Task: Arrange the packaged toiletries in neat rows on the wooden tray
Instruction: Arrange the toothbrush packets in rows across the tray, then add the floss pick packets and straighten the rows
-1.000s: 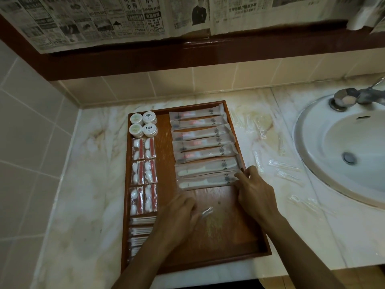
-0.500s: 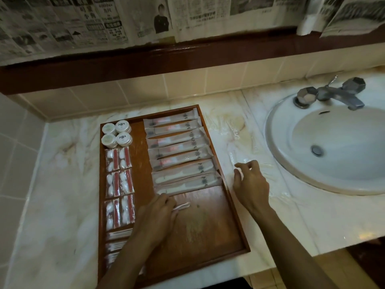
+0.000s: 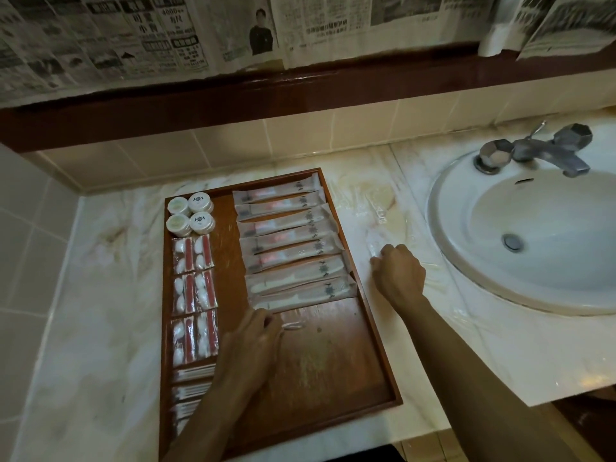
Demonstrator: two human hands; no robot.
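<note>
A wooden tray (image 3: 333, 368) lies on the marble counter. It holds a column of long sachets (image 3: 286, 241), several round white jars (image 3: 190, 215), red-striped cotton packets (image 3: 195, 288) and thin swab packets (image 3: 193, 375) down its left side. My left hand (image 3: 248, 341) pinches a small clear packet (image 3: 293, 325) on the tray, just below the lowest long sachet. My right hand (image 3: 398, 276) is on the counter right of the tray, fingers curled onto a clear packet (image 3: 375, 246) lying there.
More loose clear packets (image 3: 376, 208) lie on the counter between the tray and the white sink (image 3: 466, 261). A metal faucet (image 3: 540, 151) stands at the sink's back. Tiled walls close in at the left and behind. The counter's front edge is near.
My right hand left the lowest sachet, moved right off the tray onto the counter and curled its fingers on a clear packet. My left hand stayed on the tray with its small packet.
</note>
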